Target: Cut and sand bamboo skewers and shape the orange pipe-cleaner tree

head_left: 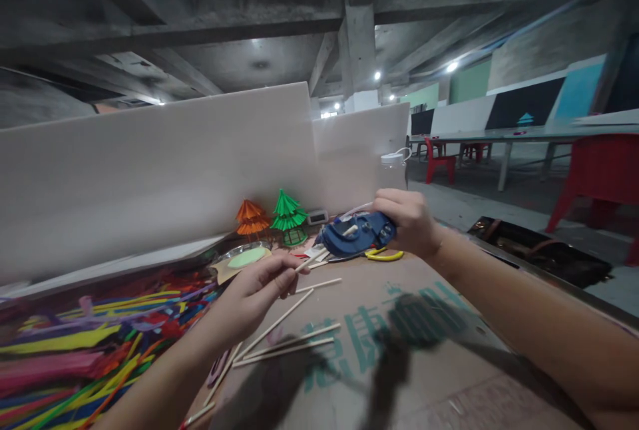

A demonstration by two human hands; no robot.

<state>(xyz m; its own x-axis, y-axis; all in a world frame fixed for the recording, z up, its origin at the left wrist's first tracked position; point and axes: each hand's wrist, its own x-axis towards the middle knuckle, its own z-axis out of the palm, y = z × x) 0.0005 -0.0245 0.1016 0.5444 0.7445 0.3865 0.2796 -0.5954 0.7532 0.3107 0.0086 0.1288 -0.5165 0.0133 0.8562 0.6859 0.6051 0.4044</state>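
My left hand [269, 283] pinches a thin pale wooden stick [314, 259] between thumb and fingers, its far end pointing right. That end lies close to a blue plastic tool [357, 235] with round recesses in its side; whether they touch I cannot tell. My right hand [407, 217] is closed round the right end of the blue tool and holds it over the table. Several loose wooden sticks [289, 350] lie on the printed cardboard [399, 377] below my left hand. Just under the blue tool lies a yellow-handled tool [385, 255], partly hidden.
An orange paper tree [252, 219] and a green one [288, 214] stand before a white panel [164, 170]. Colourful strips [64, 357] crowd the left. A green disc [247, 257] lies beyond my left hand. A lidded clear jar [393, 172] stands behind my right hand; red chairs [599, 170] are farther right.
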